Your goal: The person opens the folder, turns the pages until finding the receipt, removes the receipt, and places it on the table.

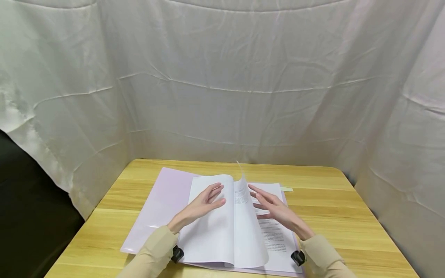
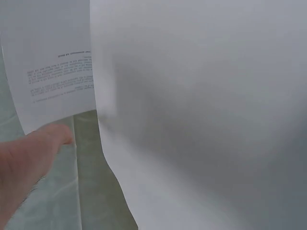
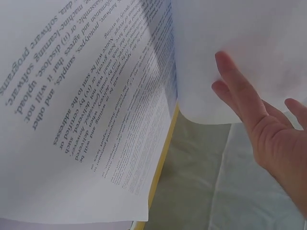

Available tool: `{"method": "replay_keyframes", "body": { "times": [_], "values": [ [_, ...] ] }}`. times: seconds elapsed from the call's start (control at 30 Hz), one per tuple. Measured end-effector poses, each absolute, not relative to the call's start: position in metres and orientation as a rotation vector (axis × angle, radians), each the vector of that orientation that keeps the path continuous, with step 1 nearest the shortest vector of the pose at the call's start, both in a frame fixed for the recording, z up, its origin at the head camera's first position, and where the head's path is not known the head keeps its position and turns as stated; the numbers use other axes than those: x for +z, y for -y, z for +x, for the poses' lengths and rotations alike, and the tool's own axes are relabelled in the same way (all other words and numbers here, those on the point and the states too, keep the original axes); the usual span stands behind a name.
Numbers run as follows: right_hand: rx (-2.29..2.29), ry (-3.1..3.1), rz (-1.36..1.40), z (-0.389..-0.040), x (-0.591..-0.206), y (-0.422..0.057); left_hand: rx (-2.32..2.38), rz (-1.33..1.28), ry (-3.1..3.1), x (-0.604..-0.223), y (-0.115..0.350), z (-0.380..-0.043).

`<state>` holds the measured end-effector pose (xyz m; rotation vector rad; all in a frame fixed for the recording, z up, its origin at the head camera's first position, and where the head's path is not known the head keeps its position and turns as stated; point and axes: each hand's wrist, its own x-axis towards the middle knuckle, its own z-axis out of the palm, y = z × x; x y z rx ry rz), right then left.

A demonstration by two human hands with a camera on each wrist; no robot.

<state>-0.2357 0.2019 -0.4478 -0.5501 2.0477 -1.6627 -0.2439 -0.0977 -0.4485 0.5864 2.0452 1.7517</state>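
Note:
A lilac folder (image 1: 163,208) lies spread on the table, with white sheets bound or stacked inside it. One sheet (image 1: 247,231) stands raised and curved between the two hands, its lower corner bowed to the right. Over the blank left page (image 1: 206,237) hovers my left hand (image 1: 199,204), fingers extended and thumb apart. My right hand (image 1: 276,210) has its fingers spread beside the raised sheet, over the printed right page (image 1: 274,235). In the right wrist view the fingers of the right hand (image 3: 268,120) overlap the sheet. The left thumb (image 2: 43,148) shows past a page edge.
The wooden table (image 1: 333,216) extends around the folder on both sides. A pale yellow tab (image 1: 287,189) sticks out at the folder's right edge. Grey cloth (image 1: 222,108) hangs behind and at both sides. Dark watch-like devices (image 1: 177,253) sit at the wrists.

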Motion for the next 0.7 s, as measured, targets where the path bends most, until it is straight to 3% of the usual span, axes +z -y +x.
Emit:
{"method": "replay_keyframes", "body": {
  "times": [0.7],
  "values": [
    [-1.560, -2.126, -0.601, -0.236, -0.447, -0.184, 1.838, 0.533, -1.957, -0.442, 0.088, -0.246]
  ]
}}
